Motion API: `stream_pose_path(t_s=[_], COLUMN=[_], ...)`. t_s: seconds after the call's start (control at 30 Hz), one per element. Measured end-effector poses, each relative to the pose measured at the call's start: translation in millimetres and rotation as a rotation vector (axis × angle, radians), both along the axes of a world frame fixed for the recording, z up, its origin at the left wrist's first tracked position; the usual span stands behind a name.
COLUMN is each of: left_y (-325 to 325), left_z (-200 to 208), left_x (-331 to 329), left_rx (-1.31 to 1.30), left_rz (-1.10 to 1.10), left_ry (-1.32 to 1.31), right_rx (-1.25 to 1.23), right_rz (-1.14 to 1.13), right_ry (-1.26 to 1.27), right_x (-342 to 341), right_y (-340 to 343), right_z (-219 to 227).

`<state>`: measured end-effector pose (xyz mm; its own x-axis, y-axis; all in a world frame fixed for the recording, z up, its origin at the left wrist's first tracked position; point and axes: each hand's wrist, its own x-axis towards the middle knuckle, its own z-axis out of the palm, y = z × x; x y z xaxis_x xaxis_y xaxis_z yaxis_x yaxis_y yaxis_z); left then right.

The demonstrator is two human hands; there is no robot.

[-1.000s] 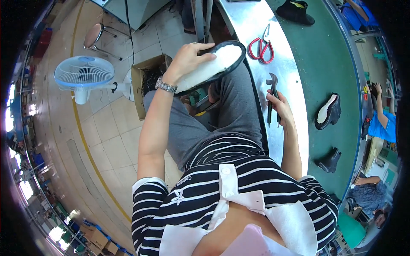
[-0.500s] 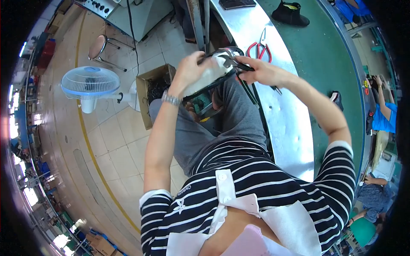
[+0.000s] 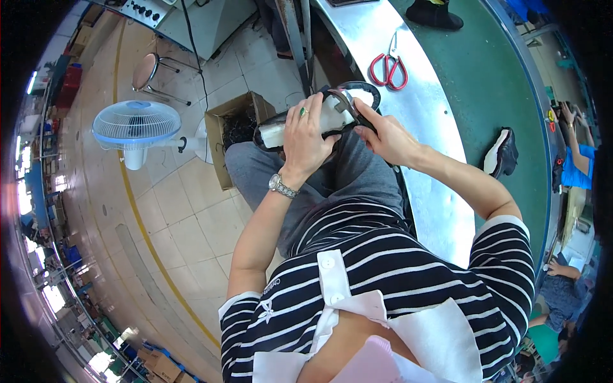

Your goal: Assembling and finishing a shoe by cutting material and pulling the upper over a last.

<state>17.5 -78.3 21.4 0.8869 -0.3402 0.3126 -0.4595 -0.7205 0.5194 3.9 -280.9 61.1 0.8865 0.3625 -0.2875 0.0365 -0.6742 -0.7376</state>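
Note:
Above my lap, a black shoe (image 3: 273, 135) lies with its pale, soleless-looking underside turned up and its dark edge folded round it. My left hand (image 3: 306, 137), wearing a ring with a green stone and a wristwatch, grips it across the middle, fingers over the underside. From the right, my right hand (image 3: 391, 135) is closed round the handles of dark pincers (image 3: 361, 116). Their head meets the shoe's underside near its far right end; what the jaws pinch is too small to make out.
Red-handled scissors (image 3: 389, 69) lie on the metal ledge (image 3: 431, 185) at right. Beyond it, a green belt (image 3: 472, 83) carries a black boot (image 3: 435, 14) and a black-and-white shoe (image 3: 501, 153). A cardboard box (image 3: 220, 153) and a blue fan (image 3: 136, 124) stand left; co-workers are at far right.
The shoe has been turned so more of its underside faces up. My left hand has shifted right, over its middle. The pincers, whose handles showed apart before, are now mostly inside my right hand.

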Motion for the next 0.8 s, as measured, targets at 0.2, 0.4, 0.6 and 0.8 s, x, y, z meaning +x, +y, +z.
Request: stream_pose_path(t_s=[0.2,0.4,0.6,0.8], left_y=[4.5,8.9,3.5,6.8], left_z=[-9.0,-20.8,-24.4,-26.4], left_x=[-1.1,6.6,13.7,10.1], left_rx=[0.026,0.16,0.158,0.198], left_rz=[-0.013,-0.032,-0.025,0.033], left_ry=[-0.092,-0.277,-0.295,-0.327], right_rx=[-0.082,-0.382,-0.384,-0.041], right_rz=[0.058,0.405,0.092,-0.168], right_ry=[-0.099,-0.316,-0.195,-0.205], right_x=[4.9,53.4,57.1,58.4], right_y=[-8.7,-14.8,12.9,18.8], right_z=[-5.8,50.4,15.9,38.1])
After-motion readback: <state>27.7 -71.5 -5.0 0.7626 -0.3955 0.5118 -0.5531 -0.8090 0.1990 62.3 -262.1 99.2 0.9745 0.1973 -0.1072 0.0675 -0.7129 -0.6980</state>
